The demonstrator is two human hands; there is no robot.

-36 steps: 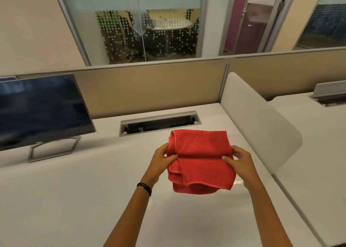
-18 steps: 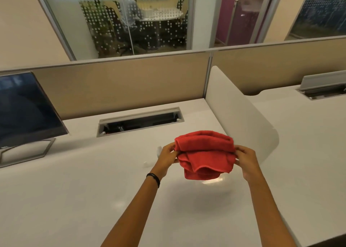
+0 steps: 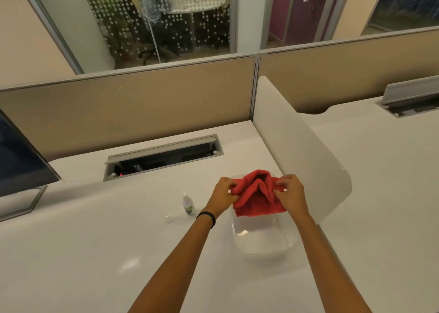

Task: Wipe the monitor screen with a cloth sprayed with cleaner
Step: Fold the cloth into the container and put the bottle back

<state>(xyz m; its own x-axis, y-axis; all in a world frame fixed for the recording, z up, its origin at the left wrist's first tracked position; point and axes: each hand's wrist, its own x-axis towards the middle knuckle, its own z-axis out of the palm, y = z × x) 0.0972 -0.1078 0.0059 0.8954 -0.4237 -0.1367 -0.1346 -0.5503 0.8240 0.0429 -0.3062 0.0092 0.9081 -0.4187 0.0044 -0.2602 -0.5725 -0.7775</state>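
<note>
A bunched red cloth (image 3: 256,198) is held between both hands, just above the far end of a clear plastic tray (image 3: 262,240) on the white desk. My left hand (image 3: 222,197) pinches its left edge and my right hand (image 3: 289,195) pinches its right edge. A small clear cleaner bottle (image 3: 188,205) with a green label stands on the desk left of my left wrist, with a small white cap (image 3: 168,218) lying beside it. The dark monitor (image 3: 17,160) on its metal stand is at the far left, cut off by the frame.
An open cable tray slot (image 3: 164,156) is set into the white desk (image 3: 95,253) behind the hands. A curved white divider panel (image 3: 301,151) rises on the right. Tan partition walls (image 3: 142,103) close the desk's back edge. A second desk lies beyond the divider.
The cloth went from a folded hanging rectangle to a crumpled bundle and was lowered toward the clear tray. The view swung right, so the monitor slid to the left edge and the bottle came into sight.
</note>
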